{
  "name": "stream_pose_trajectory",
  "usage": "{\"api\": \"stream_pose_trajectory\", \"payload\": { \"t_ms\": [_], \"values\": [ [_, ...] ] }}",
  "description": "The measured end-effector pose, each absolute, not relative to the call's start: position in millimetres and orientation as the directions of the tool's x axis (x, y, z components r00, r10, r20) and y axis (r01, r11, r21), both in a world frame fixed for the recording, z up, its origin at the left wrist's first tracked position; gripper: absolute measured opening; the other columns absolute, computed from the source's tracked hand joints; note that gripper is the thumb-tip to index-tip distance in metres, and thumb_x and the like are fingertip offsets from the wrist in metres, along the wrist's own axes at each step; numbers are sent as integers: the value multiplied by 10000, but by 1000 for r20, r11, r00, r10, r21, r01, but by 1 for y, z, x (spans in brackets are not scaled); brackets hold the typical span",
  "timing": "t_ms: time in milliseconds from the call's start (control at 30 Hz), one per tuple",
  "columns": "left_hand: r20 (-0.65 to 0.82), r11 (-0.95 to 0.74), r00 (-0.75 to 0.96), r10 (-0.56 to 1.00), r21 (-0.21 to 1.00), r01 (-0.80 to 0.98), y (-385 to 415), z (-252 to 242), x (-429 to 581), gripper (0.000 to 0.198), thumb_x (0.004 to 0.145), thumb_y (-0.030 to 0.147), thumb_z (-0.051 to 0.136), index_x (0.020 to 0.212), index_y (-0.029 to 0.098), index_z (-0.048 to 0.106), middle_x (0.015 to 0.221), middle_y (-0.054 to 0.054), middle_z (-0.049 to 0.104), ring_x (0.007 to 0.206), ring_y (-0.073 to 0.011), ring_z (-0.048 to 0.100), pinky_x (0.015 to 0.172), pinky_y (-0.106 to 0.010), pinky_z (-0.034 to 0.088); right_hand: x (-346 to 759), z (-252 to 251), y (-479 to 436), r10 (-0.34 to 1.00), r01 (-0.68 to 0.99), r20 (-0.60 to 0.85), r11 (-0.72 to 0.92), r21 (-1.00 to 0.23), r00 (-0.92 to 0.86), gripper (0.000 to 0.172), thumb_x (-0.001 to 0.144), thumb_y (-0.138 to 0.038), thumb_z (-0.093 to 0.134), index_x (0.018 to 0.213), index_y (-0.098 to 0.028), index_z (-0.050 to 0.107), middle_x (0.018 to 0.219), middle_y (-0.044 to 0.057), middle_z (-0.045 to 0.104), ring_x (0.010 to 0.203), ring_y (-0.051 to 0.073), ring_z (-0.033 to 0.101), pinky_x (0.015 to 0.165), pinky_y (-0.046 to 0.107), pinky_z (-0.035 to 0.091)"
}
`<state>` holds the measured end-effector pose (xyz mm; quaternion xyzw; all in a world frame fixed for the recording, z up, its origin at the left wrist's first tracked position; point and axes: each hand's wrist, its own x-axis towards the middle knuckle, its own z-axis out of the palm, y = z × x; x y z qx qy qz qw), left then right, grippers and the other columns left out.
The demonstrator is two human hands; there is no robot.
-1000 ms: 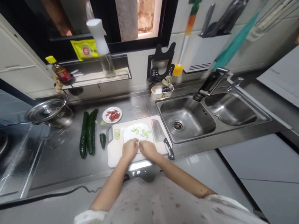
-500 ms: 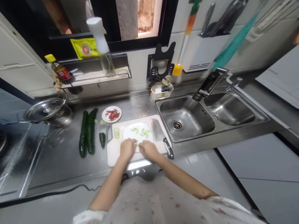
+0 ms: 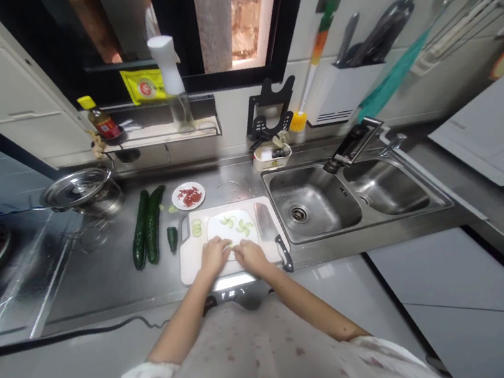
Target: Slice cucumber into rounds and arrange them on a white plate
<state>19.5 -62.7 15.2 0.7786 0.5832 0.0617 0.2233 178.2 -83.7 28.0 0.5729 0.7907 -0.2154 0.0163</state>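
Note:
My left hand (image 3: 216,255) and my right hand (image 3: 249,257) meet over the near part of a white square plate (image 3: 212,228). Their fingertips are pinched close together, with a bit of pale green cucumber slice (image 3: 231,246) just showing between them. Farther up the plate, thin cucumber slices lie in two pinwheel shapes (image 3: 244,227). The plate rests on a cream cutting board (image 3: 191,262). More round cucumber slices (image 3: 196,228) are stacked at the board's left, and a kitchen knife (image 3: 283,252) with a black handle lies along its right side.
Left of the board are a cucumber end piece (image 3: 173,239) and two whole cucumbers (image 3: 148,227). A small plate (image 3: 201,194) of chopped red bits stands behind. The double sink (image 3: 315,198) is at the right, a lidded steel pot (image 3: 108,194) at the far left.
The whole view has shifted slightly. Both hands stay close together over the near part of the plate, with only small finger movement; the pinwheels look the same.

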Motion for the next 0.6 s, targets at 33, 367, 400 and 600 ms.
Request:
{"api": "stream_pose_trajectory", "payload": {
  "t_ms": [33,367,400,600],
  "values": [
    [-165,-216,309,936,423,880,-63,15,19,314,896,321,471,1140,245,653,995,-75,596,970,-212,560,858,-313,381,178,27,-84,900,913,-270,252,-320,-343,311,933,-267,402,1134,-210,631,1022,97,604,927,198,537,769,274,374],
    [-142,-196,283,949,438,878,-65,12,22,311,895,331,475,1138,251,651,999,-74,597,995,-218,550,875,-322,367,178,24,-86,908,916,-240,269,-297,-345,307,937,-265,386,1076,-202,652,982,89,601,897,190,532,733,265,365],
    [-139,-194,280,950,441,876,-66,12,22,309,894,329,476,1136,251,651,1001,-73,598,998,-218,548,879,-323,365,178,24,-86,909,917,-238,270,-293,-343,309,937,-265,383,1077,-204,652,978,87,601,897,190,532,731,265,364],
    [-154,-176,269,951,448,876,-65,9,23,312,894,320,476,1143,245,649,1018,-80,601,1001,-221,548,889,-329,358,179,22,-85,910,921,-235,275,-277,-342,301,934,-271,390,1065,-213,654,985,84,600,901,190,533,730,267,365]
  ]
}}
